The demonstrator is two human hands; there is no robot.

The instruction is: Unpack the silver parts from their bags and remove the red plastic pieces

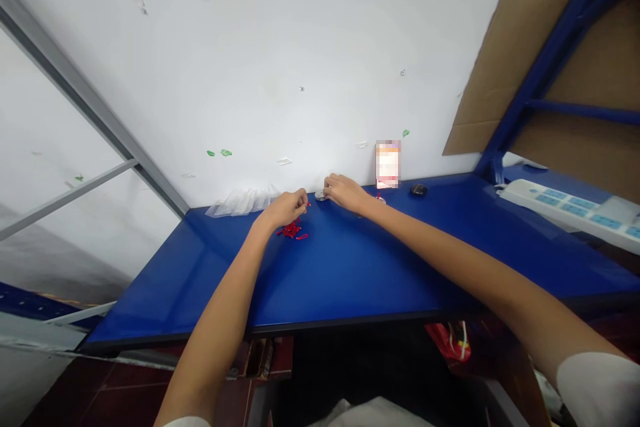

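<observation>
My left hand (pixel 289 208) is closed in a pinch, and a bit of a red cord loop shows at its fingertips. Just below it on the blue table (pixel 340 273) lies a small pile of red cord loops (pixel 290 231). My right hand (pixel 345 191) is at a small round dish (pixel 320 196), clear or silvery, near the wall. Its fingers are bent together over the dish's right side; what they hold, if anything, is too small to make out. Partly hidden behind my right wrist is a small round item with red on it (pixel 381 199).
Clear plastic bags (pixel 240 203) lie along the wall at the left. A blurred upright phone-like rectangle (pixel 389 165) leans on the wall, with a small black object (pixel 419 190) beside it. At the right are a white power strip (pixel 570 203) and a blue frame with cardboard (pixel 480 80).
</observation>
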